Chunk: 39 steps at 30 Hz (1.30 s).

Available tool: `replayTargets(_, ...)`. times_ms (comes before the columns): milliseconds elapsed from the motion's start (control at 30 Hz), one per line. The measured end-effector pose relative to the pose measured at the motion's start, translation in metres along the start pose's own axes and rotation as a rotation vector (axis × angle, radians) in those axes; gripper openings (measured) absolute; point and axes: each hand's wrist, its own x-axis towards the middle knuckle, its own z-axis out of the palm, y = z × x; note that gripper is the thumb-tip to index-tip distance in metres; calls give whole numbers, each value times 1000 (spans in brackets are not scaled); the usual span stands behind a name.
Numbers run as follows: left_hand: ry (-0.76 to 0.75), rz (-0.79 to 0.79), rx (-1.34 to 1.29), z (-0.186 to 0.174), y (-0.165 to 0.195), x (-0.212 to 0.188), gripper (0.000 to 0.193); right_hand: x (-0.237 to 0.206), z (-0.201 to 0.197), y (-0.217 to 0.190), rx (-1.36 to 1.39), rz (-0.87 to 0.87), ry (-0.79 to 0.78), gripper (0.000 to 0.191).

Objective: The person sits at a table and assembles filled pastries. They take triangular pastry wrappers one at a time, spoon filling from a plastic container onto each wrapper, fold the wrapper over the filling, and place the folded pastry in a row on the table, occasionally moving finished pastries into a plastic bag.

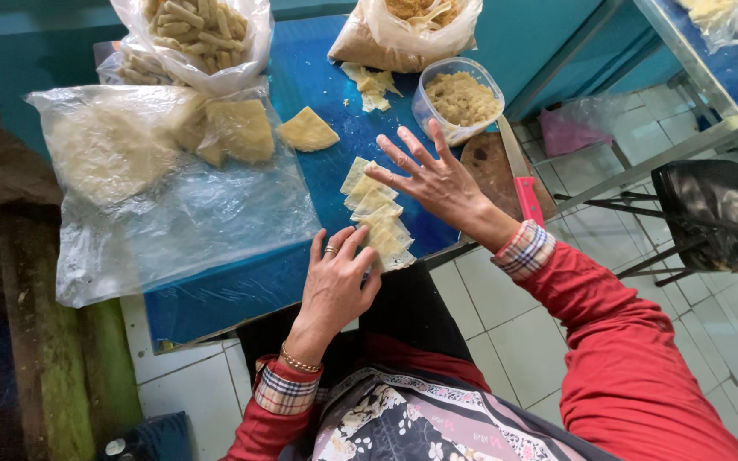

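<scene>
I am sitting at the near edge of a blue surface [318, 77], working over a row of pale yellow dough squares [375, 213] that are lying overlapped in a line running from near to far. My left hand [335, 282] is resting flat at the near end of that row, fingers stretched out and touching the closest squares, gripping nothing. My right hand [437, 179] is hovering spread wide over the far end of the row, fingertips just at the farthest squares, also holding nothing. The two hands are sitting apart, one at each end of the line. Just to the right of my right hand a knife with a red handle [527, 198] is lying on a round wooden board [489, 171]. Farther off, a clear plastic tub of crumbly filling [459, 98] is standing near the board. To the left, a big clear plastic bag of dough sheets [130, 171] is lying flat, with a single folded triangle [307, 131] just beside it. At the far edge, a bag of rolled pieces [198, 34] is standing open
</scene>
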Motion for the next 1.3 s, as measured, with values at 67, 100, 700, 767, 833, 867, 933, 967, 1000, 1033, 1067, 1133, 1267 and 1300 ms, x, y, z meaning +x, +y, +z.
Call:
replayTargets(67, 3, -5, -5, 1, -1, 0, 20, 0, 0, -3, 4, -65, 43, 72)
replayTargets(100, 4, -7, -9, 1, -1, -1, 19, 0, 1, -5, 7, -98, 63, 73)
replayTargets(700, 15, -16, -39, 2, -3, -3, 15, 31, 40, 6, 36, 38, 28, 67)
replayTargets(767, 9, -10, -48, 1, -2, -3, 17, 27, 33, 9, 23, 31, 30, 70)
replayTargets(833, 19, -7, -41, 0, -2, -1, 18, 21, 23, 11, 45, -11, 57, 72)
replayTargets(867, 15, -7, -40, 0, -2, -1, 18, 12, 16, 7, 85, -44, 68, 73)
replayTargets(933, 14, -14, -41, 0, -2, -2, 18, 0, 6, -2, 140, -92, 70, 75)
replayTargets(967, 18, -14, -42, 1, -2, -2, 18, -4, 5, -5, 152, -100, 63, 77)
replayTargets(1000, 17, -10, -46, 1, -2, -2, 18, -7, 5, -7, 164, -103, 51, 78)
replayTargets(1033, 13, -17, -51, 2, -2, -3, 18, -8, 7, -7, 156, -96, 40, 78)
replayTargets(1067, 10, -21, -53, 2, -2, -4, 18, -5, 12, -5, 146, -85, 31, 78)
replayTargets(1133, 9, -13, -50, 2, -2, -3, 18, 5, 25, 0, 127, -62, 25, 78)
replayTargets(1267, 15, -11, -45, 1, -2, -2, 19, 30, 43, 5, 151, -43, 48, 74)
replayTargets(1300, 16, -9, -47, 0, -2, -2, 19, 35, 45, 8, 164, -37, 55, 73)
